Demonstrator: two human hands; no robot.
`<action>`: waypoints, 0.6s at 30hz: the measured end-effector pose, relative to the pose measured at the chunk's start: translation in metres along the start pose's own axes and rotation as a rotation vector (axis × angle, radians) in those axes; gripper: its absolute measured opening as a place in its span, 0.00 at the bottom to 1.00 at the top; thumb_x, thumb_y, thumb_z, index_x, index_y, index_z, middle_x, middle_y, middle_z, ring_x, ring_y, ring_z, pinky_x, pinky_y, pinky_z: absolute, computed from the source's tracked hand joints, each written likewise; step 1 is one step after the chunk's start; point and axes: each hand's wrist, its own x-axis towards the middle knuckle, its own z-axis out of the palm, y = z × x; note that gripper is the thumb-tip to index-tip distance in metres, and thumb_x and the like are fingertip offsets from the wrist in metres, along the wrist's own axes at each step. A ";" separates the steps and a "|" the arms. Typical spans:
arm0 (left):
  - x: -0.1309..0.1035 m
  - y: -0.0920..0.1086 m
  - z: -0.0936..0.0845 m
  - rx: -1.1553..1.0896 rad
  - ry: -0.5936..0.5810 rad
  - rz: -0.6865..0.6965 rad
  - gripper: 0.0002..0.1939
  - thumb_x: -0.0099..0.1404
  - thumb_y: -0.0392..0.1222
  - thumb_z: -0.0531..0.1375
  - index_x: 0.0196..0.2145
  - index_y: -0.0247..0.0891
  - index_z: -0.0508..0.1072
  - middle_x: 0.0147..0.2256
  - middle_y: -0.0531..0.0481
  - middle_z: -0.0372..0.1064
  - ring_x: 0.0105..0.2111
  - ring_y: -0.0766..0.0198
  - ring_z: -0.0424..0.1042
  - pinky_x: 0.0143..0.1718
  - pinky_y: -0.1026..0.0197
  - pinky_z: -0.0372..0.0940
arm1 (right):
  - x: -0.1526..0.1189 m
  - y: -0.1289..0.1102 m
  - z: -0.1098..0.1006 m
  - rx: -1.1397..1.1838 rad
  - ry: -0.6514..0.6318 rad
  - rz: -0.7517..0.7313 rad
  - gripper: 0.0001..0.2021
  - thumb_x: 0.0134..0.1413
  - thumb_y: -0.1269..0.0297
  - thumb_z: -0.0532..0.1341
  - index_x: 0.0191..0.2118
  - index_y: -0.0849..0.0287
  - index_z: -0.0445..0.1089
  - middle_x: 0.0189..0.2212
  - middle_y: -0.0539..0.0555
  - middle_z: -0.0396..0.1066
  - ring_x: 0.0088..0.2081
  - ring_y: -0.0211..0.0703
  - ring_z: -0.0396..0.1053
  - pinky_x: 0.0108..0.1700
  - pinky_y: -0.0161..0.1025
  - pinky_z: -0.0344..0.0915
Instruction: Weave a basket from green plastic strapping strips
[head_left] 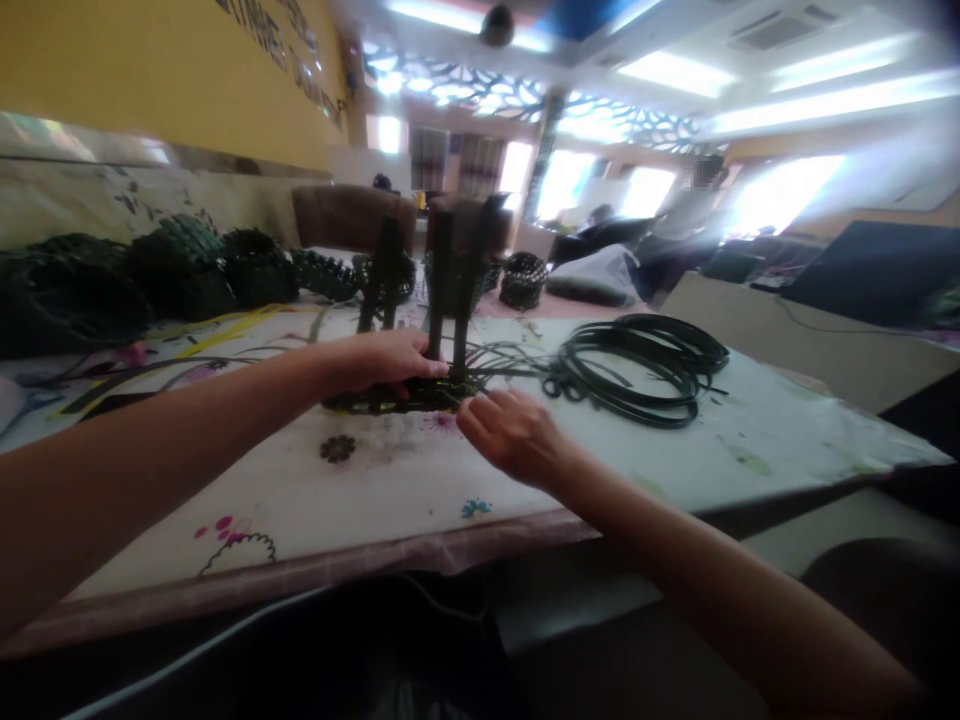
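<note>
A dark green woven piece [390,398] lies on the flower-patterned table cover, with wide dark strips [442,290] standing up from it. My left hand [394,360] grips its top by the upright strips, thumb pointing right. At its right end my right hand [510,430] is closed, with fingers curled near a thin strip; what exactly it pinches is too small to tell. Thin dark strips fan out behind my hands. To the right lies a coil of dark green strip [637,370].
Dark woven baskets [71,290] line the back left, and a small round woven one [523,280] stands at the back. Yellow strips [232,328] lie at left. Behind are chairs [352,218], a plastic bag [592,277] and a person [679,225]. The table's front edge [337,567] is near me.
</note>
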 end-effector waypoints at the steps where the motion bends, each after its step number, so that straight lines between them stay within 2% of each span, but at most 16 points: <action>1: 0.000 0.000 0.000 -0.006 0.000 -0.002 0.15 0.57 0.51 0.62 0.36 0.37 0.73 0.31 0.48 0.68 0.29 0.63 0.65 0.27 0.62 0.61 | 0.000 0.000 0.000 -0.001 0.008 0.013 0.09 0.63 0.77 0.54 0.32 0.61 0.67 0.23 0.50 0.64 0.27 0.40 0.54 0.30 0.42 0.47; 7: 0.002 -0.003 0.001 -0.019 -0.006 0.006 0.16 0.55 0.51 0.62 0.37 0.37 0.73 0.33 0.46 0.70 0.31 0.61 0.67 0.28 0.62 0.61 | -0.002 0.002 0.002 -0.031 0.021 0.020 0.09 0.65 0.76 0.53 0.39 0.65 0.70 0.23 0.50 0.64 0.28 0.39 0.56 0.29 0.41 0.49; 15: 0.004 -0.005 0.000 0.042 -0.015 0.032 0.17 0.56 0.52 0.61 0.37 0.38 0.73 0.35 0.45 0.72 0.32 0.61 0.69 0.27 0.64 0.60 | -0.005 0.005 0.001 -0.011 0.028 0.025 0.08 0.64 0.76 0.54 0.41 0.65 0.71 0.25 0.50 0.66 0.28 0.39 0.56 0.28 0.41 0.50; 18: 0.004 -0.003 0.001 0.050 -0.005 0.031 0.17 0.56 0.52 0.61 0.38 0.37 0.73 0.36 0.45 0.72 0.32 0.60 0.68 0.26 0.64 0.60 | -0.005 0.004 -0.001 -0.028 -0.014 0.017 0.08 0.64 0.76 0.54 0.40 0.65 0.71 0.25 0.51 0.66 0.29 0.39 0.57 0.29 0.42 0.50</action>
